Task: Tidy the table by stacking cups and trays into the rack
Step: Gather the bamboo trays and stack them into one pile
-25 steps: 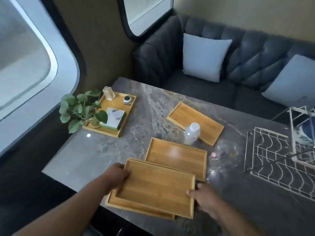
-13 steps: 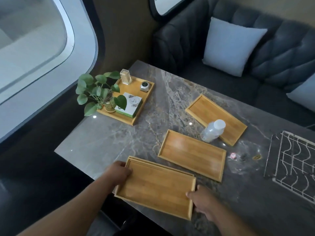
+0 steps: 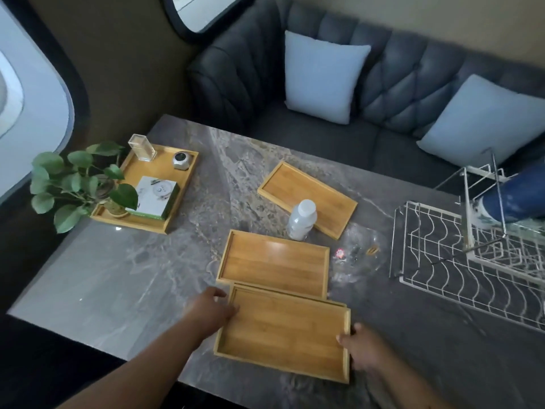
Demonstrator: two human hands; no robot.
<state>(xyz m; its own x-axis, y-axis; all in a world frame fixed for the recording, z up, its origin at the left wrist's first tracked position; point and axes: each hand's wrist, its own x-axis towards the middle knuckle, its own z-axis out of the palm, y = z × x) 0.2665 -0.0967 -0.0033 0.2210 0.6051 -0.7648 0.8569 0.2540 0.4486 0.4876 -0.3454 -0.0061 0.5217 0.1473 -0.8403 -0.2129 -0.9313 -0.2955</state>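
A stack of two bamboo trays (image 3: 284, 332) lies at the table's near edge. My left hand (image 3: 211, 309) grips its left short side and my right hand (image 3: 358, 346) grips its right short side. Just behind the stack lies a second bamboo tray (image 3: 274, 262), its near edge partly under the stack's far corner. A third tray (image 3: 306, 196) lies further back, tilted. The white wire rack (image 3: 460, 261) stands at the right, with a blue-and-white cup (image 3: 513, 199) on its upper tier.
A capped clear plastic bottle (image 3: 301, 220) rests against the third tray. A larger bamboo tray (image 3: 160, 184) at the left carries a plant (image 3: 79, 181), a box and small items. Small wrappers (image 3: 340, 252) lie near the rack. A dark sofa (image 3: 392, 93) with cushions runs behind the table.
The tray stack in my hands has shifted right and forward, up against the second tray. The view has swung right, bringing more of the rack in.
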